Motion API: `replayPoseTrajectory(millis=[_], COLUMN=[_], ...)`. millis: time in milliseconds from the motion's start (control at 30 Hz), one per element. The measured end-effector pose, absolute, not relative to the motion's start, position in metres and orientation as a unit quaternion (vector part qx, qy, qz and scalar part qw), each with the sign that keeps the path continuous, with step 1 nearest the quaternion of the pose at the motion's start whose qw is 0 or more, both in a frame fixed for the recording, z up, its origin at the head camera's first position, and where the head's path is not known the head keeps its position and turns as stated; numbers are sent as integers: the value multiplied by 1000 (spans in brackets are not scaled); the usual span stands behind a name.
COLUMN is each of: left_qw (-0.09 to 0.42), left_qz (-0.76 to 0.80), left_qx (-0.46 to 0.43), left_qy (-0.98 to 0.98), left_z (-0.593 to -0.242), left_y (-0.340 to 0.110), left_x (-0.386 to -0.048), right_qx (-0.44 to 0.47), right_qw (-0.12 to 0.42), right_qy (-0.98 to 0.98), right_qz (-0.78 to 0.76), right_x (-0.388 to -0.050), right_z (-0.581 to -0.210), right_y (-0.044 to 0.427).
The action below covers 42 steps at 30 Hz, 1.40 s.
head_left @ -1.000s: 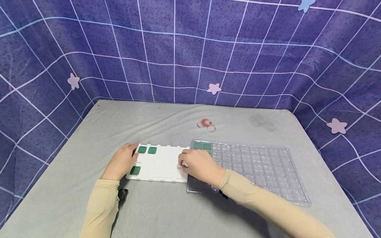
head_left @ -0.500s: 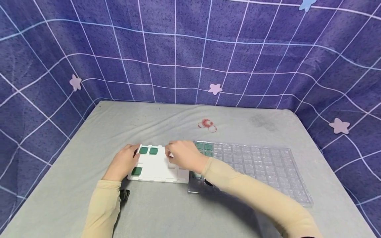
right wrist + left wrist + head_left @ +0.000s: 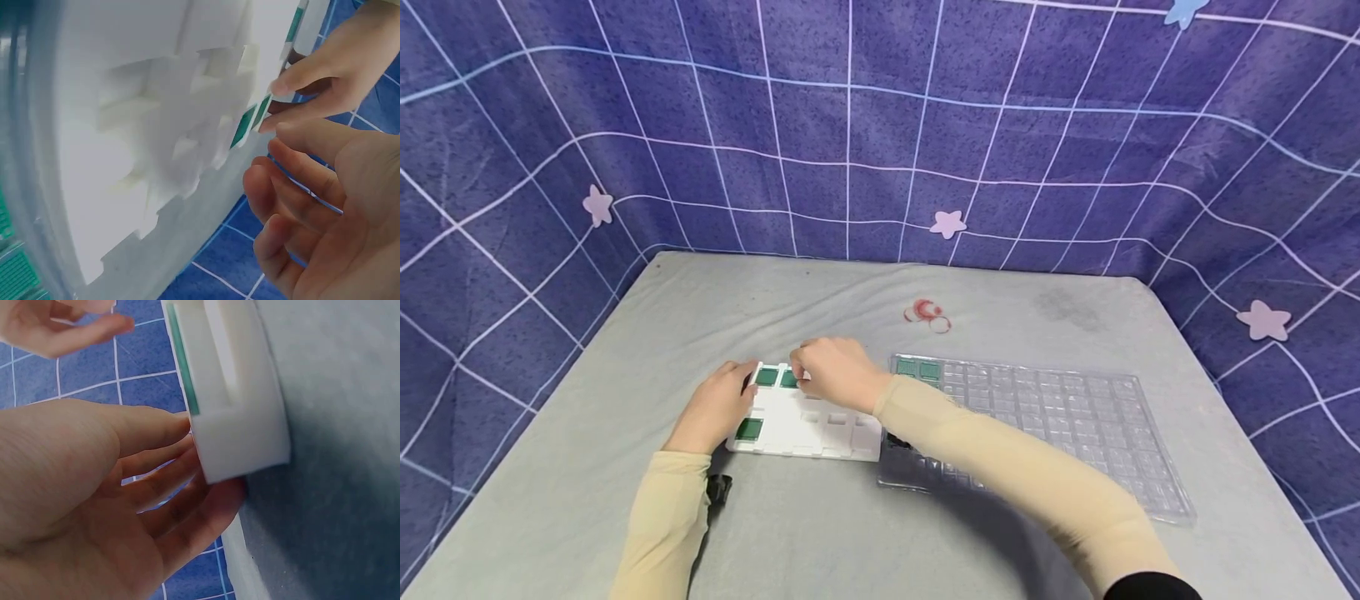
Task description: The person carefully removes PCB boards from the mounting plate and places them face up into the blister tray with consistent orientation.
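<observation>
**White tray steadied at its left end, right hand at the far edge**

White tray (image 3: 786,421) is in front of me on the grey cloth (image 3: 790,525), just left of the clear plastic tray (image 3: 1060,417). My left hand (image 3: 717,406) grips its left end, thumb by the rim, fingers behind. My right hand (image 3: 838,373) is by the second green chip (image 3: 787,379) in the far row, fingers bent, thumb and forefinger close; can't tell if they pinch anything. First green chip (image 3: 767,377) sits just left of it, third green chip (image 3: 749,429) in the near left corner.

Handling, my guess: chips light, stiff, thin, fragile; flat faces maybe slick. Take them by opposite edges, off the faces. Tray looks light and rigid, likely to skid if nudged, so hold the end wall, clear of the pockets.
</observation>
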<state>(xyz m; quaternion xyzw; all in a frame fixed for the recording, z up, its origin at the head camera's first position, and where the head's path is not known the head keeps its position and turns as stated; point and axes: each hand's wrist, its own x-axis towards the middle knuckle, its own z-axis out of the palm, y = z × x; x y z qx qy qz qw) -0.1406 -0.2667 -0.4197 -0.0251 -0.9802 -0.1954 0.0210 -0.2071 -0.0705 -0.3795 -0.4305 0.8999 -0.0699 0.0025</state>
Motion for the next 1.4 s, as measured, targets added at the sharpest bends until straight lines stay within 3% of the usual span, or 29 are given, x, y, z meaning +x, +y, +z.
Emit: replayPoseTrajectory(millis=[467, 1400], left_qw=[11, 20], left_qz=[-193, -195], left_qx=[-24, -28], left_qy=[-981, -980], left_z=[-418, -417], left_y=[-266, -266], left_x=[-140, -139], right_qx=[-427, -420], right_qw=[49, 14], right_qy=[902, 907], right_qz=[-54, -29], right_x=[-214, -214], right_z=[-387, -392], right_y=[-93, -98])
